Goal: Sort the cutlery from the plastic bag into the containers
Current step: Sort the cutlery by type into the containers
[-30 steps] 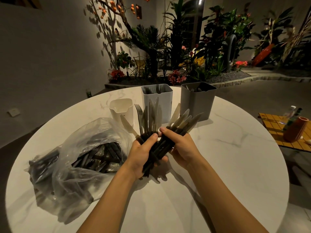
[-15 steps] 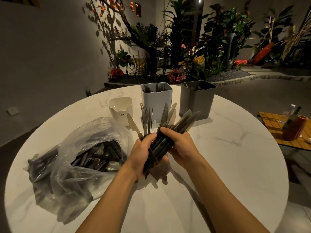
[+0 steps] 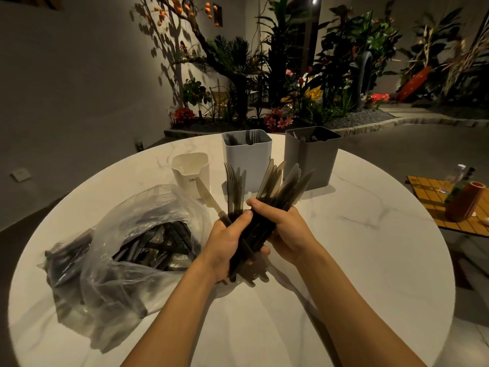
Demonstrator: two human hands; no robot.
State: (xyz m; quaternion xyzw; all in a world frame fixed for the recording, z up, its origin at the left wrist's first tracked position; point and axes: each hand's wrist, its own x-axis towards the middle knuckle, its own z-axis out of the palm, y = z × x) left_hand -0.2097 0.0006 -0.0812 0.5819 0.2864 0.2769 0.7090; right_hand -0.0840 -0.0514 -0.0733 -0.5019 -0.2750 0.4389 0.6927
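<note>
Head cam: both hands meet over the round marble table point(image 3: 370, 260), just in front of the pale grey container point(image 3: 247, 157), which serves as ref point for all else. The left hand point(image 3: 227, 245) grips a thick bundle of cutlery point(image 3: 275, 184) by its dark handles, fingers curled round from below & thumb laid across the top. The right hand point(image 3: 285, 229) clasps the same bundle from the right side, fingers wrapped under, thumb pressed on the handles next to the left thumb. Blades & tines fan upward toward the pale grey container; a fork point(image 3: 230, 176) stands at the left of the fan, and a knife point(image 3: 205, 193) w/ a lighter blade leans out further left.

Fork tines show above the pale grey container's rim. Just right of it stands a dark grey container point(image 3: 311, 160), w/ some cutlery inside, type unclear. Just left of it & a bit nearer sits a small white cup point(image 3: 189, 170) printed "CRBW"; the knife tip cuts across the lettering, so more letters may be hidden.

Left of the pale grey container & nearer the person lies the clear plastic bag point(image 3: 127, 234), crumpled, mouth open, w/ more dark cutlery in it.

Far right of it, off the table, a yellow tiled surface point(image 3: 434, 197) carries a terracotta cylinder point(image 3: 464, 202). Behind it: plants point(image 3: 291, 75) & flowers against a wall
</note>
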